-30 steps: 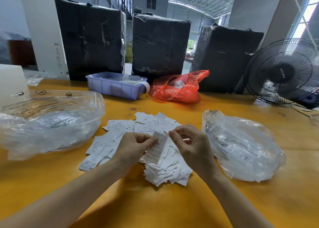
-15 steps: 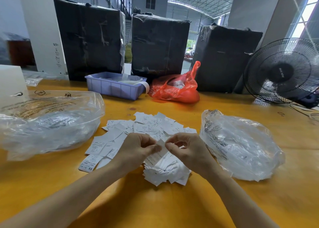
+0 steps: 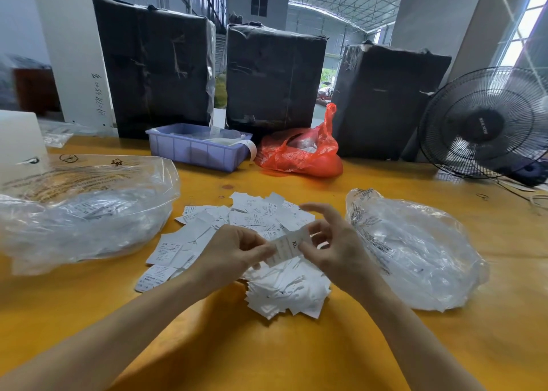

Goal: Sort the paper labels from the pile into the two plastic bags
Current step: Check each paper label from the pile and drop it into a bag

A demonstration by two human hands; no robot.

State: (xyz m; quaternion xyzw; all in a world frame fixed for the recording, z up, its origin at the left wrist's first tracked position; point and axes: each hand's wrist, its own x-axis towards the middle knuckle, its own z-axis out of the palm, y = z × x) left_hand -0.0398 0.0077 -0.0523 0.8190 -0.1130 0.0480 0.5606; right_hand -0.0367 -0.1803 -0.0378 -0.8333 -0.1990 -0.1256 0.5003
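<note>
**One XL label held between both hands above the pile**

We see the left hand (image 3: 234,250) and the right hand (image 3: 332,242) meeting over the pile of paper labels (image 3: 252,242) in the middle of the yellow table (image 3: 267,361). Between them they hold a single label (image 3: 289,247) printed "XL": the left hand's fingers (image 3: 261,253) pinch its lower end, and the right hand's thumb and fingers pinch its upper end while the other right fingers arch loosely above.

The pile spreads from under the hands toward 11 o'clock and 6 o'clock. At 9 o'clock from it lies the left plastic bag (image 3: 89,213), clear with dark print, labels visible inside. At 3 o'clock lies the right plastic bag (image 3: 415,251), crumpled and just beside the right wrist.

Toward 12 o'clock stand a blue bin (image 3: 195,150) and a red bag (image 3: 299,153), with three dark wrapped bales (image 3: 272,76) behind them. At 2 o'clock we see a black fan (image 3: 486,124).
</note>
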